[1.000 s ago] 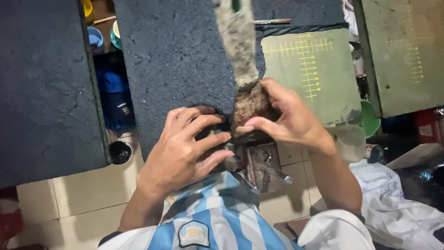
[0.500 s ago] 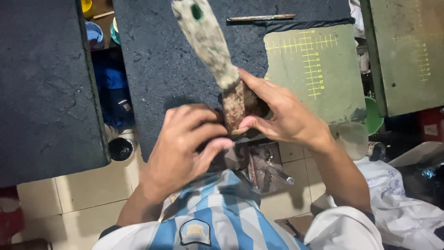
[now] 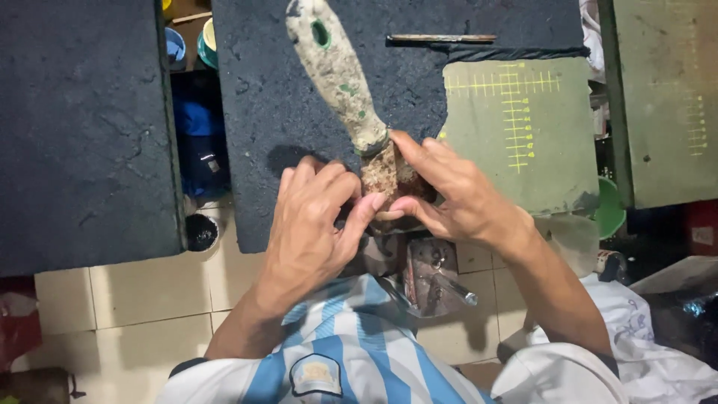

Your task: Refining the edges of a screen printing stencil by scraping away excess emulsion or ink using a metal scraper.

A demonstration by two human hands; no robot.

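Note:
A scraper-like tool with a long, worn pale handle (image 3: 335, 71) and a rusty blade (image 3: 381, 173) lies over the dark work surface (image 3: 284, 112), handle pointing away. My right hand (image 3: 456, 194) grips the blade near the handle's ferrule. My left hand (image 3: 314, 224) meets it from the left, fingertips pressing on the blade's lower edge. Most of the blade is hidden by my fingers.
A green cutting mat (image 3: 523, 127) lies to the right, a thin metal rod (image 3: 441, 38) at the far edge. Another dark board (image 3: 82, 127) sits left, with paint pots (image 3: 187, 45) in the gap. A crumpled plastic bag (image 3: 430, 273) lies on my lap; tiled floor below.
The tool's handle has swung to the left while both hands stay closed around the blade at the board's near edge.

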